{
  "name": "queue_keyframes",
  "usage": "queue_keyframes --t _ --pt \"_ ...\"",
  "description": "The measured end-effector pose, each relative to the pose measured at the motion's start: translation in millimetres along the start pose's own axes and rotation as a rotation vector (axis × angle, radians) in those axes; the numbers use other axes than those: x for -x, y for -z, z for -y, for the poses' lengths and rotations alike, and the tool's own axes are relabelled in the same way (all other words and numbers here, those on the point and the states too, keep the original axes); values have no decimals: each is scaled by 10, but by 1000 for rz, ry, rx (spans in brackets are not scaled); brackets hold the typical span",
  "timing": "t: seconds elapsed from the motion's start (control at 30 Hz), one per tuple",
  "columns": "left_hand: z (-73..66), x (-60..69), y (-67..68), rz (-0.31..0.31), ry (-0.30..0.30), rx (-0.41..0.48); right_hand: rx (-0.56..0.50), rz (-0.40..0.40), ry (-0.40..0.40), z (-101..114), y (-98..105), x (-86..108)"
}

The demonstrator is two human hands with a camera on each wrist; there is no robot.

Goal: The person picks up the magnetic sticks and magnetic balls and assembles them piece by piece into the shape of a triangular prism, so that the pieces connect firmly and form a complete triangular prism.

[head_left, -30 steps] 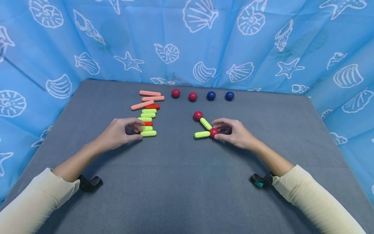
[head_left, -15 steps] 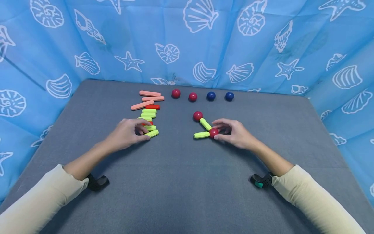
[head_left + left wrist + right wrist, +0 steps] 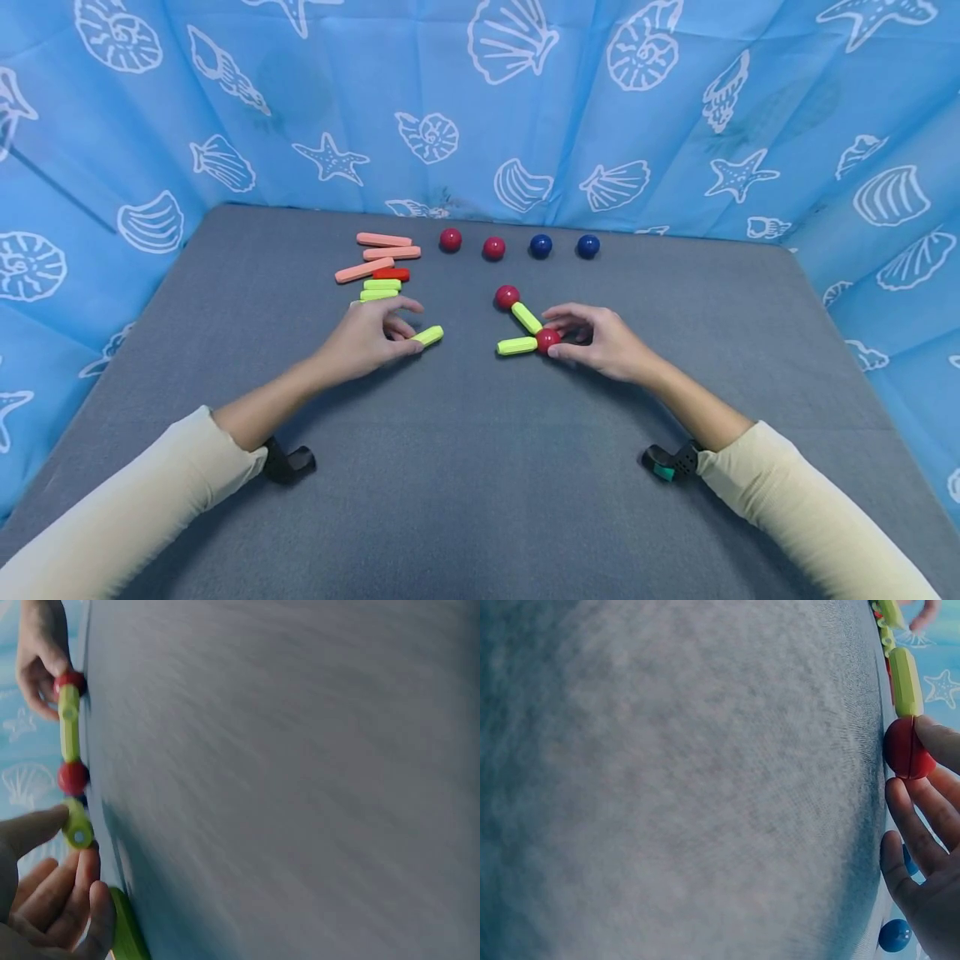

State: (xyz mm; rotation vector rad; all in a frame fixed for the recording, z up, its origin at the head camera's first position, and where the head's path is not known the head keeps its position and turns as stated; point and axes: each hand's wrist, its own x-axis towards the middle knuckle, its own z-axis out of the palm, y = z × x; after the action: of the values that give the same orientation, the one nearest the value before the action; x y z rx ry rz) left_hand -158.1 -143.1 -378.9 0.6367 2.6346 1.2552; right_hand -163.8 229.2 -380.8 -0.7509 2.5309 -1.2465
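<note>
In the head view my left hand (image 3: 366,340) pinches a yellow-green stick (image 3: 430,336) between thumb and fingers, apart from the joined pieces on the right. The left wrist view shows this stick (image 3: 78,828) end-on, with a pale round spot in its end. My right hand (image 3: 603,343) pinches a red ball (image 3: 547,340) at the table. Two yellow-green sticks meet that ball: one stick (image 3: 516,346) points left, and the other stick (image 3: 527,317) runs up to a second red ball (image 3: 507,297). Part of the stick row is hidden behind my left hand.
Yellow-green sticks (image 3: 381,285), a red stick (image 3: 392,273) and salmon sticks (image 3: 392,253) lie at the left. Along the back are two red balls (image 3: 493,248) and two blue balls (image 3: 541,246). A blue shell-print curtain (image 3: 465,100) hangs behind the grey table (image 3: 480,483).
My left hand has taken the nearest yellow-green stick from the row and carried it right, tilting it. The right hand stays at the red ball.
</note>
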Motion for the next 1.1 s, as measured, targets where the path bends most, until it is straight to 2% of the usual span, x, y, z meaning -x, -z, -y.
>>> queue_keyframes --t 0.1,0.23,0.5,0.83,1.1 --pt "-118 -144 -105 -4 39 51 5 -1 2 1 -1 -4" --pt "-259 -345 -257 -14 59 72 16 3 -1 -2 8 2" --pt "-353 -623 -483 -67 122 81 18 5 -9 17 5 -6" --pt "-433 -738 -583 -87 184 75 5 6 -19 11 8 -17" --pt "-400 -758 -573 -53 158 99 1 5 -25 13 5 -10"
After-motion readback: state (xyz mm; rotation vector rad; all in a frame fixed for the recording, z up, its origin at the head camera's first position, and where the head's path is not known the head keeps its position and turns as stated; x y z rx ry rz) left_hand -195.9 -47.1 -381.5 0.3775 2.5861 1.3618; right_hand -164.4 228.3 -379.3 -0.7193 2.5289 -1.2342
